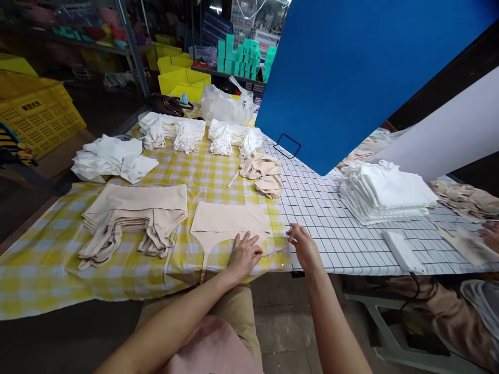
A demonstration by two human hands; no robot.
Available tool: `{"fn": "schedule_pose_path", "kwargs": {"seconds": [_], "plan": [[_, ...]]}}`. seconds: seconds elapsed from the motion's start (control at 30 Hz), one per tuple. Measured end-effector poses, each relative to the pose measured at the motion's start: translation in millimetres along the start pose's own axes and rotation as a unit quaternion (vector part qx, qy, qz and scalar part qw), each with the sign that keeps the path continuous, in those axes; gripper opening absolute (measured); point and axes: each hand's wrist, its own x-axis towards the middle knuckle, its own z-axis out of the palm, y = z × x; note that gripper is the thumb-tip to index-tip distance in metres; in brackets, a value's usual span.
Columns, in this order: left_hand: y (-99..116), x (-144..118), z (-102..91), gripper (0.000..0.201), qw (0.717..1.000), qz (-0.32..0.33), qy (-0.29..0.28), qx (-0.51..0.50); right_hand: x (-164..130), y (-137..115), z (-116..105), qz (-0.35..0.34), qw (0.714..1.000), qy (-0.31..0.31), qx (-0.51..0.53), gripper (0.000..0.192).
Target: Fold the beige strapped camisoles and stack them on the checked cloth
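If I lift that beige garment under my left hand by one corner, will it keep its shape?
Probably not. The beige garment lies thin and flat with loose straps, so it likely droops. It looks light, and may slide on the checked cloth.

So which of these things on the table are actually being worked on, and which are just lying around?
In hand:
- beige garment, flat on the yellow checked cloth
- left hand pressing its lower edge
- right hand at its strap end

Lying about:
- beige folded stack
- white piles
- white folded stack
- plastic bag
- yellow crates

A dim storeroom is seen: metal shelving (132,49), yellow plastic crates (41,111), teal boxes (241,57), a blue board (351,72).
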Motion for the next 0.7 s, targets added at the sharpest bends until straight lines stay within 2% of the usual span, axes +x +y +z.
{"fn": "schedule_pose_path", "kwargs": {"seconds": [0.07, 0.1, 0.13, 0.2, 0.27, 0.33, 0.43, 0.53, 0.63, 0.7], "plan": [[-0.6, -0.3, 1.8, 0.010, 1.000, -0.001, 0.007, -0.012, 0.3, 9.1, -1.8, -0.015, 0.997, 0.043, -0.062, 0.023], [-1.1, 0.0, 2.5, 0.010, 1.000, -0.001, 0.009, -0.019, -3.3, 13.3, -2.4, -0.035, 0.995, 0.045, -0.083, 0.024], [-1.5, 0.4, 3.0, 0.010, 1.000, -0.002, 0.013, -0.026, -9.2, 17.2, -2.5, -0.065, 0.990, 0.028, -0.119, 0.025], [-2.0, 1.9, 3.9, 0.012, 0.999, -0.008, 0.022, -0.044, -24.9, 24.4, 0.0, -0.142, 0.966, -0.054, -0.210, 0.029], [-2.4, 3.6, 4.2, 0.013, 0.997, -0.017, 0.028, -0.064, -40.7, 30.7, 6.7, -0.215, 0.919, -0.142, -0.299, 0.036], [-3.0, 4.9, 3.9, 0.013, 0.996, -0.025, 0.030, -0.081, -51.1, 34.9, 16.1, -0.259, 0.877, -0.165, -0.370, 0.036], [-4.2, 5.4, 3.2, 0.012, 0.995, -0.024, 0.032, -0.088, -51.3, 35.8, 27.9, -0.300, 0.824, -0.128, -0.463, 0.020], [-3.4, 4.2, 3.9, 0.012, 0.996, -0.020, 0.034, -0.084, -40.2, 32.6, 29.1, -0.325, 0.789, -0.085, -0.515, 0.019], [0.4, 2.9, 5.5, 0.012, 0.996, -0.021, 0.030, -0.081, -30.5, 32.6, 18.5, -0.318, 0.780, -0.048, -0.537, 0.021], [1.9, 3.6, 2.3, 0.012, 0.996, -0.026, 0.019, -0.089, -27.1, 35.6, 6.8, -0.300, 0.796, -0.033, -0.525, 0.020]]}}
